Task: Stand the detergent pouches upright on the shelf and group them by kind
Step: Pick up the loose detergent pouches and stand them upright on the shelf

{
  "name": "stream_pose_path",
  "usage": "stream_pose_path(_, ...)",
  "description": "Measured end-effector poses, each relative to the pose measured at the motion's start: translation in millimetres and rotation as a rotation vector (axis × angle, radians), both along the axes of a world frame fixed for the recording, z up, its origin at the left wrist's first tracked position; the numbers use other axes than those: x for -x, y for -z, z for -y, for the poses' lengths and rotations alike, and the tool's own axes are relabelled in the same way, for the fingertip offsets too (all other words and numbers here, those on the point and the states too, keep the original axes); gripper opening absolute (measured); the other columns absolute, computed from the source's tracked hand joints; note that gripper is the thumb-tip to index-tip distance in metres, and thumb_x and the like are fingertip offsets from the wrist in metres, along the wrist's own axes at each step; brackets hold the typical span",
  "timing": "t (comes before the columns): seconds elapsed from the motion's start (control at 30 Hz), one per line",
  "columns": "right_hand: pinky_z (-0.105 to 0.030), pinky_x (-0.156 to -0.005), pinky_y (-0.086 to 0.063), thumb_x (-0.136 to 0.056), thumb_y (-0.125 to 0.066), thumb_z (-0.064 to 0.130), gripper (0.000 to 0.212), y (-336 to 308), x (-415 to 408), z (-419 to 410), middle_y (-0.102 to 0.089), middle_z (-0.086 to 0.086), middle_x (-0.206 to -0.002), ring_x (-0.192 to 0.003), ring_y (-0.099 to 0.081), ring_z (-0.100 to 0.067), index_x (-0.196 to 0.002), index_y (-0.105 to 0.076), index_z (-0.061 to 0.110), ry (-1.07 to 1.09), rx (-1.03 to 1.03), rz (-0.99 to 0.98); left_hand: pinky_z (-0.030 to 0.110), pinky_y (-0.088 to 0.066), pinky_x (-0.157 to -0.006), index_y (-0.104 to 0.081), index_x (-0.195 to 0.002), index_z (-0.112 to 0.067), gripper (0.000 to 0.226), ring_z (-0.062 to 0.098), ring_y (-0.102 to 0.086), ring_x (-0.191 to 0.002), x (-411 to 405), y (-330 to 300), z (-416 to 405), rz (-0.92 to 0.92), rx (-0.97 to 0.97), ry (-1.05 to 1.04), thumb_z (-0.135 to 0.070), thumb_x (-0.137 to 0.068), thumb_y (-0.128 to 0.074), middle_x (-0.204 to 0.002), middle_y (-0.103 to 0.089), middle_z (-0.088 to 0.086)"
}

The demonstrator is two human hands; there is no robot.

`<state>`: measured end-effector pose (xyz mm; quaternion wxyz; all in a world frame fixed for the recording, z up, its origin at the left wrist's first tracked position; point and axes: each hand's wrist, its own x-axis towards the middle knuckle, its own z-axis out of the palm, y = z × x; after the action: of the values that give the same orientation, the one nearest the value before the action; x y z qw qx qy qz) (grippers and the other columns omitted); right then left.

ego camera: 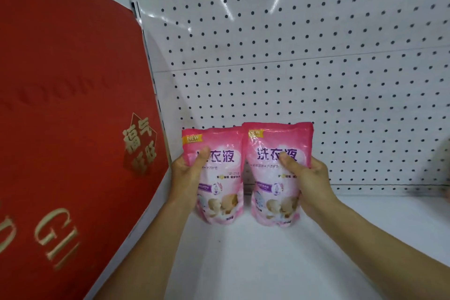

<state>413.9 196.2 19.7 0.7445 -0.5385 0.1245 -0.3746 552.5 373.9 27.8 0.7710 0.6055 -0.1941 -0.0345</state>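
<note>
Two pink detergent pouches of the same kind stand upright side by side on the white shelf (267, 263), close to the pegboard back wall. My left hand (187, 173) grips the left pink pouch (219, 178) at its left edge, thumb across the front. My right hand (306, 178) grips the right pink pouch (275, 178) at its right edge, thumb on the printed characters. The two pouches touch or nearly touch along their inner edges. Their bottoms rest on the shelf.
A large red board with gold lettering (68, 129) leans at the left, close beside the left pouch. The white pegboard (316, 68) closes the back. A blurred object (444, 170) shows at the far right edge.
</note>
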Motion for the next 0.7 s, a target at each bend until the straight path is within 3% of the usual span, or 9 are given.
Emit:
stream_pose_path(0.17,-0.051,-0.078,-0.059,-0.079,-0.074,0.011,0.013,5.2,-35.7,-0.7,-0.075,-0.021,-0.093,-0.085,-0.073,-0.039,-0.090,-0.071,0.006,0.005,0.034,-0.005,0.046,-0.060,-0.075,-0.070,-0.103,-0.004,0.036,0.034,-0.074,-0.081,-31.1,2.2,5.7,-0.079,0.030,0.009,-0.033,-0.081,-0.074,-0.095,-0.076,0.019)
stream_pose_path(0.23,-0.048,-0.076,-0.060,-0.078,-0.075,0.015,0.015,6.2,-39.5,-0.6,-0.076,-0.017,-0.091,-0.083,-0.073,-0.036,-0.091,-0.071,0.007,0.000,0.067,-0.027,0.046,-0.060,-0.075,-0.070,-0.099,-0.008,0.036,0.032,-0.075,-0.078,-35.6,4.0,6.6,-0.097,0.029,0.024,-0.037,-0.078,-0.075,-0.091,-0.077,0.014)
stream_pose_path(0.37,-0.036,-0.070,-0.061,-0.078,-0.076,0.016,0.022,10.7,-32.0,2.8,-0.078,-0.003,-0.090,-0.082,-0.075,-0.021,-0.098,-0.069,0.014,-0.016,0.174,-0.114,0.033,-0.061,-0.066,-0.071,-0.092,-0.017,0.015,0.021,-0.075,-0.074,-34.6,7.8,10.1,-0.053,0.014,-0.076,-0.031,-0.088,-0.072,-0.083,-0.078,0.005)
stream_pose_path(0.47,-0.030,-0.073,-0.060,-0.070,-0.085,0.014,0.051,26.2,-18.1,2.7,-0.075,0.002,-0.103,-0.091,-0.073,-0.016,-0.115,-0.061,0.020,-0.045,0.267,-0.228,0.038,-0.057,-0.085,-0.056,-0.126,-0.023,0.057,0.023,-0.069,-0.101,-18.2,16.1,10.6,-0.004,-0.077,-0.223,-0.048,-0.078,-0.076,-0.113,-0.069,0.001)
stream_pose_path(0.53,-0.032,-0.072,-0.061,-0.064,-0.089,0.011,0.065,37.6,-11.4,-0.5,-0.071,0.004,-0.106,-0.094,-0.070,-0.015,-0.119,-0.055,0.022,-0.042,0.321,-0.332,0.034,-0.049,-0.094,-0.032,-0.146,-0.027,0.093,0.016,-0.056,-0.114,-2.3,30.6,9.4,0.032,-0.177,-0.199,-0.036,-0.070,-0.085,-0.128,-0.054,-0.006)
stream_pose_path(0.6,-0.039,-0.075,-0.062,-0.061,-0.091,0.011,0.068,45.7,-12.0,-0.9,-0.072,-0.002,-0.105,-0.093,-0.071,-0.021,-0.118,-0.056,0.021,-0.039,0.344,-0.370,0.040,-0.047,-0.102,-0.016,-0.151,-0.032,0.129,0.019,-0.050,-0.124,2.8,47.5,10.6,0.059,-0.282,-0.171,-0.031,-0.048,-0.093,-0.139,-0.046,-0.003)
stream_pose_path(0.63,-0.043,-0.077,-0.061,-0.061,-0.091,0.011,0.067,48.6,-12.8,-0.9,-0.073,-0.003,-0.105,-0.093,-0.072,-0.023,-0.118,-0.057,0.020,-0.035,0.349,-0.369,0.046,-0.047,-0.104,-0.015,-0.150,-0.036,0.135,0.022,-0.049,-0.127,4.2,53.1,11.3,0.064,-0.304,-0.173,-0.030,-0.040,-0.092,-0.143,-0.044,0.001)
stream_pose_path(0.7,-0.042,-0.081,-0.060,-0.059,-0.092,0.013,0.068,49.7,-14.0,-2.6,-0.074,-0.001,-0.105,-0.092,-0.073,-0.019,-0.119,-0.059,0.019,-0.030,0.362,-0.359,0.050,-0.049,-0.103,-0.017,-0.150,-0.035,0.132,0.026,-0.051,-0.127,5.6,58.6,11.9,0.054,-0.315,-0.170,-0.014,-0.043,-0.090,-0.144,-0.043,0.005)
